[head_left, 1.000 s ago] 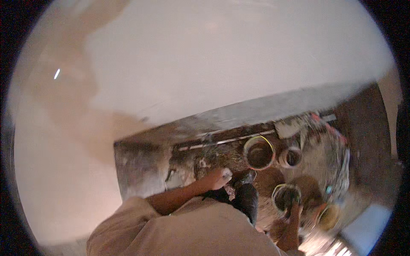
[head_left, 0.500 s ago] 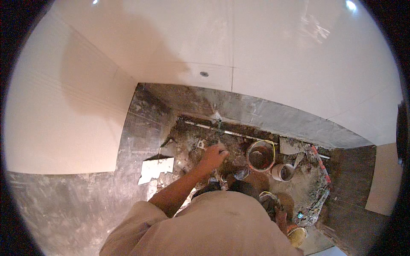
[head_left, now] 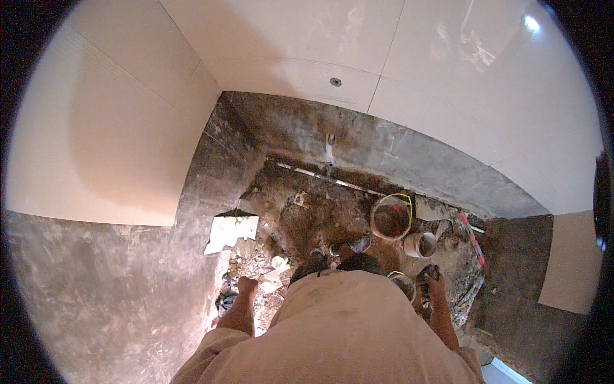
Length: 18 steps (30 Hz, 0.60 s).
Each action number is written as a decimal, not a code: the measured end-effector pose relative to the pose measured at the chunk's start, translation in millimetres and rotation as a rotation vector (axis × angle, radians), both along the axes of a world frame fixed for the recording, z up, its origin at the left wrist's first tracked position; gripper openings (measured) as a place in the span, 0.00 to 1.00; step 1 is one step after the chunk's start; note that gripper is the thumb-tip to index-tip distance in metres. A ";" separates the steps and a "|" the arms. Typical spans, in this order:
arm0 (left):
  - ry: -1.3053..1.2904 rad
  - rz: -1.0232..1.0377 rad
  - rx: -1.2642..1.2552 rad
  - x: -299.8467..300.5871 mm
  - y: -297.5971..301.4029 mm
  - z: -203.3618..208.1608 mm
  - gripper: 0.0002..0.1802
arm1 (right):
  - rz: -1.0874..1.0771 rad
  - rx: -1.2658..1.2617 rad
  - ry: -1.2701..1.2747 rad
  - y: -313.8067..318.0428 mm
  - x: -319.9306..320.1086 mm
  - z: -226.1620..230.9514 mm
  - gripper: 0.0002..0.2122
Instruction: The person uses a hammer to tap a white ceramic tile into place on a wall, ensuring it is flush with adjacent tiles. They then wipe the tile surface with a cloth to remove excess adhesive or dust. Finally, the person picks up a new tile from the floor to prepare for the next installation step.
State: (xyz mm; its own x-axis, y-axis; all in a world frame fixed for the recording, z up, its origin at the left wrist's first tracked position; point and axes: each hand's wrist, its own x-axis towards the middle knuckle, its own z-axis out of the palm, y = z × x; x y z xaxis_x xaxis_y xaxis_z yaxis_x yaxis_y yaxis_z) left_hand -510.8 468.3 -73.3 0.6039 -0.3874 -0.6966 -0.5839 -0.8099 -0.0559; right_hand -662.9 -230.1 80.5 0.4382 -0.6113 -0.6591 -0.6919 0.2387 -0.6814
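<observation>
I'm seeing the left hand (head_left: 247,284) pulling back beside the rubble (head_left: 272,276), its fingers too small to read; the right hand (head_left: 435,282) is moving out beside the bucket (head_left: 403,285), fingers now gripping a dark lump (head_left: 425,276).

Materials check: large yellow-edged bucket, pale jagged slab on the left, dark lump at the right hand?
Large yellow-edged bucket: probably plastic, dirtied, going by its thin, even rim.
Pale slab: likely tile; flat, light face with a jagged, broken-looking edge.
Dark lump at the right hand: possibly mortar or soil; irregular and dull, too small to be sure.
</observation>
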 end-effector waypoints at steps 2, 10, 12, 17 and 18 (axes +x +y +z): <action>-0.230 -0.036 -0.400 -21.0 58.0 -32.3 0.10 | 0.044 0.040 -0.014 23.2 0.1 -21.4 0.21; 0.016 0.288 -0.308 41.0 -66.2 -24.2 0.11 | 0.239 -0.327 0.157 53.6 -94.5 -76.6 0.27; -0.217 0.325 -0.497 54.4 -47.8 -61.4 0.16 | 0.327 -0.290 -0.057 44.9 -76.2 -81.3 0.29; 0.109 1.097 -0.771 82.9 -67.6 6.2 0.22 | -0.051 0.161 -0.152 86.3 -82.8 -30.7 0.34; 0.014 0.663 -0.491 85.6 -58.4 0.0 0.20 | 0.020 0.131 -0.226 91.6 -74.7 -17.1 0.33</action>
